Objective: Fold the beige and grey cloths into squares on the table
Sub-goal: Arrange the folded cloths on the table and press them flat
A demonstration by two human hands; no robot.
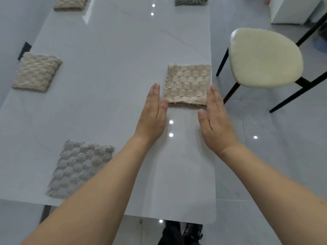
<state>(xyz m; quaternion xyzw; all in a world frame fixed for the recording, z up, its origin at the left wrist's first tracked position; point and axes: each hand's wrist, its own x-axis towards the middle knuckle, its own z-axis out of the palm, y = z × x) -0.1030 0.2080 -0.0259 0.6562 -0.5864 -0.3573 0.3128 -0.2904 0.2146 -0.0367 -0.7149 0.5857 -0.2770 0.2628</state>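
A beige cloth lies folded into a square at the right edge of the white table. My left hand is flat and upright against the cloth's left near corner, thumb touching it. My right hand stands flat at the cloth's right near corner. Both hands hold nothing. A grey cloth lies folded into a square near the table's front left. Two more folded beige cloths sit at the left and the far left. A dark grey cloth is at the far edge.
A cream-seated chair with black legs stands right of the table, close to the beige cloth. A white cabinet stands at the far right. Dark shoes show below the table's near edge. Ceiling lights reflect on the glossy top.
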